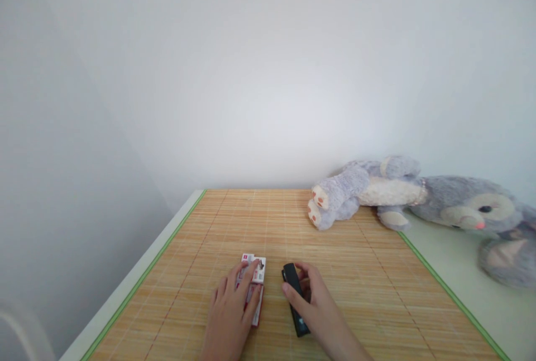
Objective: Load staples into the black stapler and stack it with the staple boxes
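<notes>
Between the surface's (176,294) edges, boxes (259,276) are best steadied under the spread left hand (231,308), black stapler (292,279) held in the right hand (317,302).

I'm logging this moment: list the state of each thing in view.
Left hand: resting open on small boxes
Right hand: gripping black stapler
Small boxes: partly covered; open or closed, unclear
Black stapler: held; open or closed, unclear
Plush toy: lying down
Bamboo mat: laid flat
</notes>
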Available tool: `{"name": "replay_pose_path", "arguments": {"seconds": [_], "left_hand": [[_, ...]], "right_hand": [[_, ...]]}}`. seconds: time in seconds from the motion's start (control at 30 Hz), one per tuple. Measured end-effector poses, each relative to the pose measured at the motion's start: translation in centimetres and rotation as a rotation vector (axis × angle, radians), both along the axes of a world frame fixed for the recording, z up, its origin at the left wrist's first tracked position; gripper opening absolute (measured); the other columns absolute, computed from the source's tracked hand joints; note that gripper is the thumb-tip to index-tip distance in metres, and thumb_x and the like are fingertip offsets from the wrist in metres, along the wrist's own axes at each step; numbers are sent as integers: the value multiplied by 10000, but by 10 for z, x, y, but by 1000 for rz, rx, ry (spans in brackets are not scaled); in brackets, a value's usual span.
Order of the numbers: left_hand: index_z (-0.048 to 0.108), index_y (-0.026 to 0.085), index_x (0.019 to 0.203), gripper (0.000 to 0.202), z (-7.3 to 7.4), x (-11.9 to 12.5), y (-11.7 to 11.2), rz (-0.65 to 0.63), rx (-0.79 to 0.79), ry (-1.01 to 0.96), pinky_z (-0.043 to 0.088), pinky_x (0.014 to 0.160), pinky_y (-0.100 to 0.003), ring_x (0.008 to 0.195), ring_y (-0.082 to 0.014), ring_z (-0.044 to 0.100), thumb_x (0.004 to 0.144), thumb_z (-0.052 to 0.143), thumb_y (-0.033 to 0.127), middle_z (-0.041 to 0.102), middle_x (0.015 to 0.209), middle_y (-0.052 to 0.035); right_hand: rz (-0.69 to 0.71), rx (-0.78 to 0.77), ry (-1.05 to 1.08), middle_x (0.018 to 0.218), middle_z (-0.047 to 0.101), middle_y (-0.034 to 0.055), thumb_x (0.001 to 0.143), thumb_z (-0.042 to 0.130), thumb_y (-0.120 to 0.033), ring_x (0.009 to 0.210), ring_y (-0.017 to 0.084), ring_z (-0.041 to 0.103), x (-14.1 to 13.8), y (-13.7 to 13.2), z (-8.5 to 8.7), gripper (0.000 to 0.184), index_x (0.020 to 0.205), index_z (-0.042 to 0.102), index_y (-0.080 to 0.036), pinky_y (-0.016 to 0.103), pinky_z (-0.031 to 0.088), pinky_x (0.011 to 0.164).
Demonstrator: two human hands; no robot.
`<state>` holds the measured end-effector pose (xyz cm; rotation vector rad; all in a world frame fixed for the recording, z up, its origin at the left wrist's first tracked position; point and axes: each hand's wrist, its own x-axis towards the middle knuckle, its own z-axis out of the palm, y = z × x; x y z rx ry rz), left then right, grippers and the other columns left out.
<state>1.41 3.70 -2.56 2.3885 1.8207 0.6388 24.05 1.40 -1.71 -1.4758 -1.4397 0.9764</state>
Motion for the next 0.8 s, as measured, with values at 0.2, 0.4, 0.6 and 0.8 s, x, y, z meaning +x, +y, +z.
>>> {"name": "replay_pose_path", "arguments": {"seconds": [0.2, 0.4, 0.6, 0.8], "left_hand": [[329, 461, 1561, 531, -7, -34, -3, 25, -4, 15, 470, 1043, -425, 1272, -240, 560, 1044, 430, 402, 489, 1550, -5], [388, 435, 1543, 493, -10, -45, 0, 16, 21, -23, 468, 1052, -445, 1245, -244, 568, 1051, 409, 397, 514, 1509, -29], [413, 396, 1541, 501, -13, -41, 1, -3, 52, -40, 475, 1046, -450, 1232, -251, 560, 1048, 383, 312, 530, 1491, -50], [411, 392, 1542, 529, -10, -38, -3, -4, 48, -61, 468, 1069, -454, 1233, -247, 553, 1030, 401, 262, 555, 1460, -40]], "right_hand": [[279, -49, -202, 1277, 602, 103, 646, 728, -172, 1197, 299, 584, 18, -29, 3, 749, 1368, 538, -231, 429, 473, 1060], [217, 26, -308, 1011, 674, 26, 683, 764, -197, 926, 246, 632, -34, -11, 13, 350, 1014, 675, -270, 338, 492, 818], [216, 132, -348, 975, 686, 14, 724, 839, -300, 884, 244, 612, -72, -8, 6, 374, 1070, 696, -282, 336, 458, 770], [213, 147, -369, 953, 674, 9, 705, 861, -286, 873, 232, 598, -65, -12, 5, 347, 1016, 706, -276, 322, 445, 753]]}}
